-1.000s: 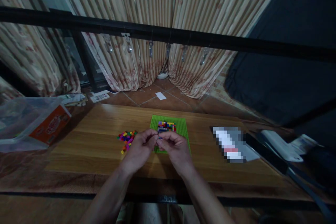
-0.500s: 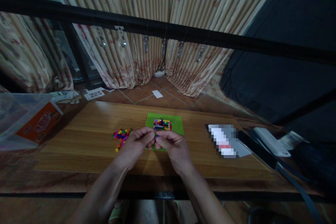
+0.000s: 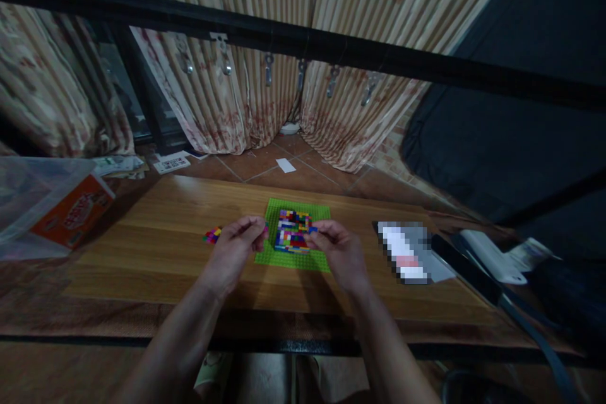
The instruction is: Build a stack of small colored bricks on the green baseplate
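Observation:
A green baseplate lies on the wooden table, and a patch of small bricks in many colours is stuck on it. My left hand hovers at the plate's left edge with its fingers curled in a pinch; what it holds is too small to make out. My right hand is at the right edge of the brick patch, pinching a small blue brick against it. A heap of loose coloured bricks shows just left of my left hand, partly hidden by it.
A clear plastic bag with an orange box sits at the table's left end. A blurred-out flat item lies to the right, with a dark strip and a white device beyond it. A black bar crosses overhead; curtains hang behind.
My hands were together over the plate's front, working something small between the fingertips. They have now parted, left hand to the plate's left edge, right hand to the brick patch.

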A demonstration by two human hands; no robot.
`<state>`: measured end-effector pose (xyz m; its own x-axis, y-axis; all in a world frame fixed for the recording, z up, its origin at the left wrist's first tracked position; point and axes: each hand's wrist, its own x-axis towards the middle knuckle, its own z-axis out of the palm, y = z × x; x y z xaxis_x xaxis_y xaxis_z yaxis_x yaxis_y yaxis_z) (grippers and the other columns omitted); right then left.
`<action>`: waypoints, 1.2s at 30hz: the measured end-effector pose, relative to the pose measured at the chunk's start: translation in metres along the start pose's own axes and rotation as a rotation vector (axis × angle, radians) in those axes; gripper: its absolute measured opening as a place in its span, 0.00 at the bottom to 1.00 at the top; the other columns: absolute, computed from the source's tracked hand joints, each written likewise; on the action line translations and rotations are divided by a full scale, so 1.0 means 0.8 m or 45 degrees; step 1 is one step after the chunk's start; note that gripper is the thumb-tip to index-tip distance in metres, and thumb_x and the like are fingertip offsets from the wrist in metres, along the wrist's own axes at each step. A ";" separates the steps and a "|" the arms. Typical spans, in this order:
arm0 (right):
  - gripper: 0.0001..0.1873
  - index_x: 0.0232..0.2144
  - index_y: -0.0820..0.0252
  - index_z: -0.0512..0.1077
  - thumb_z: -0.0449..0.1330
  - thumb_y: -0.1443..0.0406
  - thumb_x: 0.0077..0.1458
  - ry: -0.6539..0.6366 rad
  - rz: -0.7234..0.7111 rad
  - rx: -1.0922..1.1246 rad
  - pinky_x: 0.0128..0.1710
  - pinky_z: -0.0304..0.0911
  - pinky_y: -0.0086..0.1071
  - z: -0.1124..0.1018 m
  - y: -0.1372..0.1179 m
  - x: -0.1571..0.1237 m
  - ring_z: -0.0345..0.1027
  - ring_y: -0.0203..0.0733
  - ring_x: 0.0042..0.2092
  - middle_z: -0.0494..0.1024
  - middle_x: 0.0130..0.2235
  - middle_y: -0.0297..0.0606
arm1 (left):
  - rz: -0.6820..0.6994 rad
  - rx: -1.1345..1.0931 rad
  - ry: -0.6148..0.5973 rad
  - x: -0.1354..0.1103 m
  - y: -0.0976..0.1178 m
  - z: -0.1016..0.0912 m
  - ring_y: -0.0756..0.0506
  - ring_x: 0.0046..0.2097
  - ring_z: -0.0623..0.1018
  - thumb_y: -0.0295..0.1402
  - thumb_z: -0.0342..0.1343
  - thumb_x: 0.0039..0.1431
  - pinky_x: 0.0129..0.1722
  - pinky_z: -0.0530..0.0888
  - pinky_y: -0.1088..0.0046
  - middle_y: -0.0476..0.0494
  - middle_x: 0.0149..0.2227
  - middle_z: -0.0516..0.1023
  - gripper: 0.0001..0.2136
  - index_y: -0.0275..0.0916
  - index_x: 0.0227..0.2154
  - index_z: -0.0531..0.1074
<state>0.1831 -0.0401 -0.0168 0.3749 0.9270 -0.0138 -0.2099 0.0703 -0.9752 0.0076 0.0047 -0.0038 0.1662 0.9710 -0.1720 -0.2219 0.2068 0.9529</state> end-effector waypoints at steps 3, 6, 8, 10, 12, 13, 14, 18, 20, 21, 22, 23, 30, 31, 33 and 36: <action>0.13 0.27 0.58 0.75 0.70 0.61 0.36 0.093 -0.029 -0.080 0.32 0.70 0.33 -0.010 -0.003 0.006 0.74 0.38 0.30 0.78 0.26 0.31 | 0.005 -0.006 0.024 0.002 0.000 -0.001 0.54 0.24 0.67 0.37 0.61 0.46 0.26 0.63 0.78 0.52 0.23 0.70 0.10 0.36 0.24 0.69; 0.12 0.28 0.58 0.76 0.69 0.60 0.38 0.173 -0.078 -0.196 0.32 0.68 0.33 -0.023 -0.007 0.011 0.71 0.37 0.29 0.78 0.26 0.32 | 0.027 0.002 0.036 0.003 0.000 -0.002 0.54 0.24 0.66 0.37 0.61 0.46 0.26 0.63 0.78 0.52 0.23 0.70 0.10 0.35 0.24 0.69; 0.12 0.28 0.58 0.77 0.69 0.60 0.38 0.220 -0.108 -0.290 0.30 0.66 0.32 -0.031 -0.008 0.013 0.69 0.37 0.29 0.78 0.27 0.33 | 0.041 0.009 0.041 0.003 0.000 -0.002 0.54 0.24 0.66 0.37 0.61 0.47 0.26 0.63 0.78 0.52 0.23 0.70 0.10 0.35 0.24 0.69; 0.12 0.28 0.58 0.78 0.68 0.59 0.38 0.243 -0.126 -0.353 0.29 0.63 0.32 -0.036 -0.008 0.015 0.68 0.37 0.29 0.78 0.28 0.34 | 0.048 0.018 0.048 0.004 0.000 -0.003 0.54 0.24 0.66 0.37 0.61 0.47 0.26 0.63 0.78 0.51 0.23 0.70 0.10 0.36 0.23 0.70; 0.12 0.28 0.58 0.78 0.68 0.59 0.38 0.230 -0.133 -0.379 0.29 0.62 0.32 -0.038 -0.007 0.016 0.68 0.38 0.29 0.78 0.28 0.35 | 0.051 0.024 0.052 0.005 -0.002 -0.003 0.54 0.24 0.66 0.37 0.61 0.48 0.26 0.63 0.78 0.51 0.23 0.70 0.10 0.36 0.24 0.70; 0.12 0.28 0.58 0.78 0.68 0.59 0.38 0.214 -0.133 -0.388 0.30 0.62 0.32 -0.039 -0.006 0.016 0.68 0.38 0.29 0.78 0.27 0.35 | 0.054 0.025 0.053 0.006 -0.003 -0.004 0.54 0.24 0.67 0.37 0.61 0.48 0.26 0.63 0.78 0.51 0.23 0.70 0.09 0.36 0.24 0.70; 0.12 0.28 0.58 0.78 0.68 0.59 0.38 0.196 -0.129 -0.401 0.31 0.63 0.33 -0.039 -0.005 0.016 0.68 0.38 0.29 0.78 0.27 0.35 | 0.057 0.024 0.055 0.006 -0.003 -0.004 0.54 0.24 0.67 0.37 0.61 0.48 0.26 0.63 0.78 0.51 0.23 0.71 0.09 0.36 0.24 0.70; 0.12 0.28 0.58 0.78 0.67 0.59 0.39 0.104 -0.103 -0.507 0.34 0.64 0.35 -0.039 -0.002 0.016 0.70 0.40 0.31 0.80 0.29 0.37 | 0.072 0.038 0.059 0.006 -0.005 -0.004 0.54 0.24 0.66 0.37 0.60 0.48 0.25 0.63 0.78 0.51 0.23 0.71 0.09 0.36 0.24 0.70; 0.11 0.28 0.58 0.78 0.66 0.60 0.40 0.037 -0.095 -0.570 0.35 0.65 0.35 -0.040 0.000 0.016 0.72 0.41 0.32 0.81 0.30 0.37 | 0.080 0.043 0.062 0.005 -0.005 -0.003 0.54 0.23 0.66 0.37 0.60 0.48 0.25 0.63 0.78 0.51 0.23 0.71 0.09 0.36 0.23 0.70; 0.10 0.28 0.58 0.78 0.66 0.60 0.40 0.004 -0.091 -0.605 0.36 0.65 0.35 -0.041 0.001 0.016 0.72 0.42 0.33 0.81 0.30 0.37 | 0.083 0.045 0.064 0.005 -0.005 -0.003 0.54 0.24 0.67 0.37 0.60 0.48 0.26 0.63 0.78 0.51 0.23 0.71 0.09 0.36 0.23 0.71; 0.09 0.28 0.57 0.78 0.65 0.60 0.41 -0.029 -0.085 -0.640 0.36 0.65 0.35 -0.041 0.003 0.016 0.73 0.42 0.33 0.81 0.30 0.37 | 0.086 0.046 0.067 0.005 -0.004 -0.003 0.54 0.24 0.67 0.37 0.60 0.48 0.26 0.63 0.78 0.51 0.23 0.71 0.09 0.36 0.23 0.71; 0.08 0.28 0.57 0.78 0.65 0.61 0.42 -0.062 -0.078 -0.675 0.36 0.65 0.35 -0.042 0.004 0.015 0.73 0.42 0.33 0.81 0.30 0.37 | 0.088 0.049 0.067 0.005 -0.004 -0.003 0.54 0.23 0.66 0.37 0.60 0.48 0.26 0.63 0.78 0.51 0.22 0.70 0.09 0.36 0.23 0.71; 0.07 0.28 0.56 0.78 0.63 0.62 0.45 -0.170 -0.079 -0.801 0.39 0.65 0.36 -0.037 0.014 0.010 0.74 0.43 0.35 0.81 0.32 0.36 | 0.085 0.023 0.069 0.007 -0.005 -0.003 0.55 0.23 0.66 0.36 0.61 0.46 0.26 0.63 0.79 0.52 0.23 0.71 0.08 0.36 0.23 0.71; 0.07 0.28 0.56 0.78 0.62 0.62 0.45 -0.169 -0.087 -0.812 0.39 0.65 0.36 -0.036 0.015 0.010 0.73 0.43 0.35 0.81 0.32 0.36 | 0.090 0.028 0.070 0.008 -0.006 -0.003 0.55 0.23 0.66 0.36 0.61 0.46 0.26 0.62 0.79 0.52 0.23 0.71 0.08 0.36 0.23 0.72; 0.06 0.28 0.56 0.78 0.62 0.62 0.45 -0.156 -0.102 -0.818 0.39 0.64 0.36 -0.034 0.017 0.011 0.73 0.43 0.35 0.81 0.32 0.36 | 0.101 0.032 0.067 0.008 -0.007 -0.003 0.55 0.23 0.66 0.36 0.61 0.46 0.26 0.62 0.79 0.52 0.22 0.70 0.09 0.36 0.23 0.71; 0.06 0.27 0.55 0.78 0.63 0.62 0.44 -0.141 -0.100 -0.813 0.39 0.64 0.36 -0.033 0.021 0.013 0.73 0.43 0.35 0.81 0.32 0.36 | 0.101 0.022 0.070 0.009 -0.008 -0.003 0.54 0.23 0.66 0.36 0.62 0.45 0.26 0.63 0.78 0.52 0.21 0.70 0.09 0.36 0.23 0.72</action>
<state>0.2072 -0.0391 -0.0392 0.2648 0.9629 0.0526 0.4050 -0.0616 -0.9123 0.0080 0.0104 -0.0118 0.0957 0.9894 -0.1091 -0.2152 0.1276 0.9682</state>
